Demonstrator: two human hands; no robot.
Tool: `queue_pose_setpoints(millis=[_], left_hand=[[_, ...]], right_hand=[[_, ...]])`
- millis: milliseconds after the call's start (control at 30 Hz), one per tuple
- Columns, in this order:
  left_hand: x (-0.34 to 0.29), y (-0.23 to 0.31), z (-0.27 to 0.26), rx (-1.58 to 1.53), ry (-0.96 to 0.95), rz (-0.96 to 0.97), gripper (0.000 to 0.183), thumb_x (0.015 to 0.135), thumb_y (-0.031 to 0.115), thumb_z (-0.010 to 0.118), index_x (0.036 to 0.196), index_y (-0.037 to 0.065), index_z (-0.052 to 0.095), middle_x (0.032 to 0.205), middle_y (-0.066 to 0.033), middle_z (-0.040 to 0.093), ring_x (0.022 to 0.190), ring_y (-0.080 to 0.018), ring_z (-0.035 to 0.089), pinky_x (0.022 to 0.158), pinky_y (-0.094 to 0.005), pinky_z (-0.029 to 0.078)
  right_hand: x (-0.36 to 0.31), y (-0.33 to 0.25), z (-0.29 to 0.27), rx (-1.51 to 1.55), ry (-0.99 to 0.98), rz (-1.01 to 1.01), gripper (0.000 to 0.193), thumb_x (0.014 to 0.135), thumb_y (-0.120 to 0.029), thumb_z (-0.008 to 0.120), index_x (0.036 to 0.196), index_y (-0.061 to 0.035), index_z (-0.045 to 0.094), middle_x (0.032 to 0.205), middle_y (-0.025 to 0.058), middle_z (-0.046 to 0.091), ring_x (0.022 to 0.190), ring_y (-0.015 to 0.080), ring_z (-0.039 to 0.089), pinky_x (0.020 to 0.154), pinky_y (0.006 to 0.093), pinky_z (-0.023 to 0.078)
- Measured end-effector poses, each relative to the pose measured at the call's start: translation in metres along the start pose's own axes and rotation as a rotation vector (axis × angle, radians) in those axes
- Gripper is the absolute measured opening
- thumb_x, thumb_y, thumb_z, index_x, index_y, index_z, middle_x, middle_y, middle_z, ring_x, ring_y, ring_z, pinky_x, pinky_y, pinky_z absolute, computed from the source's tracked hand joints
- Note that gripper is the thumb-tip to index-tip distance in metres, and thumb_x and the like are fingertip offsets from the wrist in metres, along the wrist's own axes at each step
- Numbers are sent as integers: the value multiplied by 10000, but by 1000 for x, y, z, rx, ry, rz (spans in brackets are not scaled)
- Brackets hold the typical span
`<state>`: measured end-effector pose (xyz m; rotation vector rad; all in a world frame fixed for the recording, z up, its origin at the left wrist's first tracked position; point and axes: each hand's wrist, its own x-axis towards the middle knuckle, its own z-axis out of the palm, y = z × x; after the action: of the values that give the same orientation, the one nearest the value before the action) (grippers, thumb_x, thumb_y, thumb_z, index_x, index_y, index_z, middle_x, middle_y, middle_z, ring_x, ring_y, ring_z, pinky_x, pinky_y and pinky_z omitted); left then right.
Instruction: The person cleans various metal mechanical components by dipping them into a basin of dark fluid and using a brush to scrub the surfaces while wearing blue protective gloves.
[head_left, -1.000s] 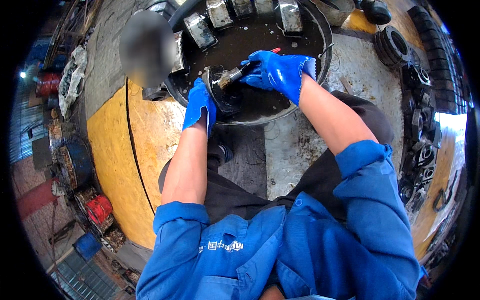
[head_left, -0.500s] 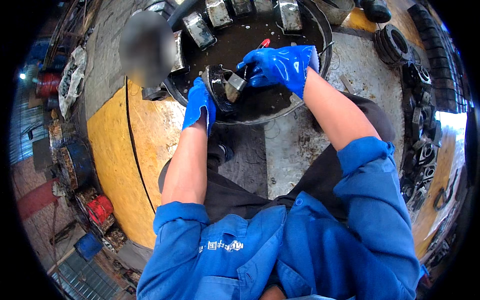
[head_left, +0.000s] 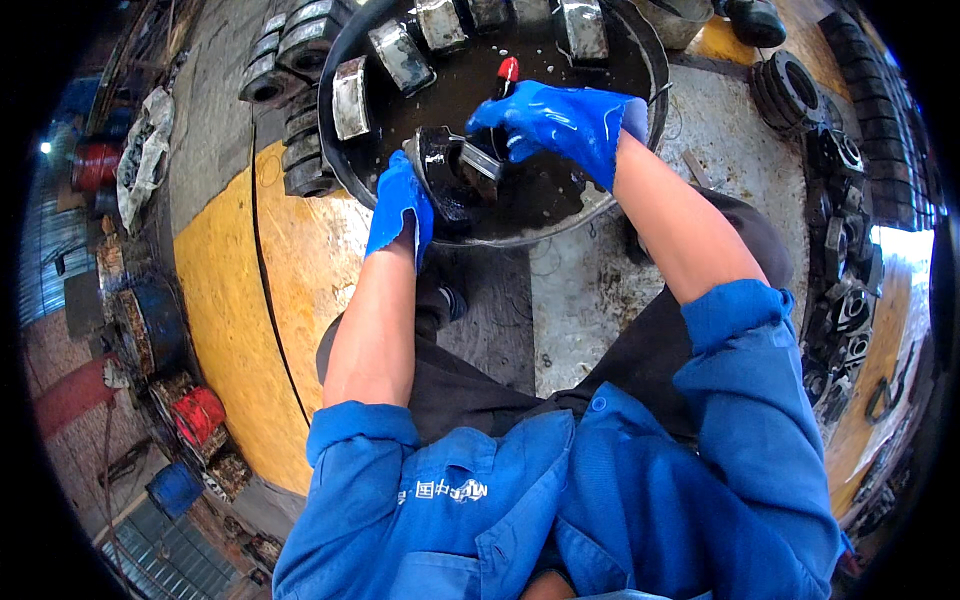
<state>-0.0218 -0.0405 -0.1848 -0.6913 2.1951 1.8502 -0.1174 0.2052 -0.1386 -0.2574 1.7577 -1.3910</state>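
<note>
A wide dark pan [head_left: 655, 75] of murky dark liquid lies in front of me. At its near side, my blue-gloved left hand [head_left: 400, 200] is closed on the left edge of a wet black ring-shaped metal part [head_left: 437, 165]. My right hand [head_left: 550, 122], in a matching glove, is wrapped round a flat brush with a red handle end [head_left: 508, 70]. The brush's metal band [head_left: 481, 160] tilts down against the opening of the part; its bristles are hidden. Most of the handle is covered by my right fingers.
Several wet metal blocks, one a pale-faced block [head_left: 351, 98], stand along the pan's far and left rim. Stacked dark rings [head_left: 308, 150] sit left of the pan. More rings [head_left: 785, 88] and machined parts [head_left: 850, 310] line the right. A yellow board [head_left: 225, 290] lies at left.
My right hand has turned the brush, so its handle stands more upright and its metal band has swung slightly right. The left hand stays on the part. A blurred shape at the upper left is gone.
</note>
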Motion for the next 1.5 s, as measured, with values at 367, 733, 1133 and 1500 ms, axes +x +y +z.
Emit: queue_pose_setpoints(millis=[367, 733, 1133, 1500], left_hand=[[30, -30, -10, -154, -4, -69, 400, 1144, 266, 395, 1282, 5, 665, 1232, -160, 743, 1080, -250, 703, 970, -392, 565], [4, -2, 0, -185, 38, -89, 405, 1133, 257, 388, 1271, 17, 684, 1246, -160, 749, 1116, -237, 699, 985, -377, 558], [12, -10, 7, -532, 2, -182, 519, 1117, 391, 399, 1224, 5, 729, 1205, -167, 772, 1090, -298, 736, 993, -387, 571], [33, -31, 6, -708, -22, -227, 449, 1126, 316, 390, 1248, 16, 701, 1207, -176, 762, 1057, -293, 728, 946, -402, 586]], right_hand=[[7, -18, 16, -228, 68, 98, 430, 939, -419, 768, 1195, -74, 781, 996, 102, 766, 877, 216, 731, 781, 365, 617], [-7, -27, 22, -796, 186, -6, 341, 946, -388, 726, 1154, -125, 787, 963, 158, 772, 820, 287, 743, 797, 415, 604], [-22, -3, 29, -764, 53, -374, 290, 1024, -346, 683, 1297, -277, 754, 1125, 106, 784, 975, 273, 758, 909, 403, 606], [-21, 14, 36, -1462, -78, -595, 508, 872, -179, 739, 1359, -289, 647, 1470, 15, 626, 1331, 276, 635, 1022, 463, 557]])
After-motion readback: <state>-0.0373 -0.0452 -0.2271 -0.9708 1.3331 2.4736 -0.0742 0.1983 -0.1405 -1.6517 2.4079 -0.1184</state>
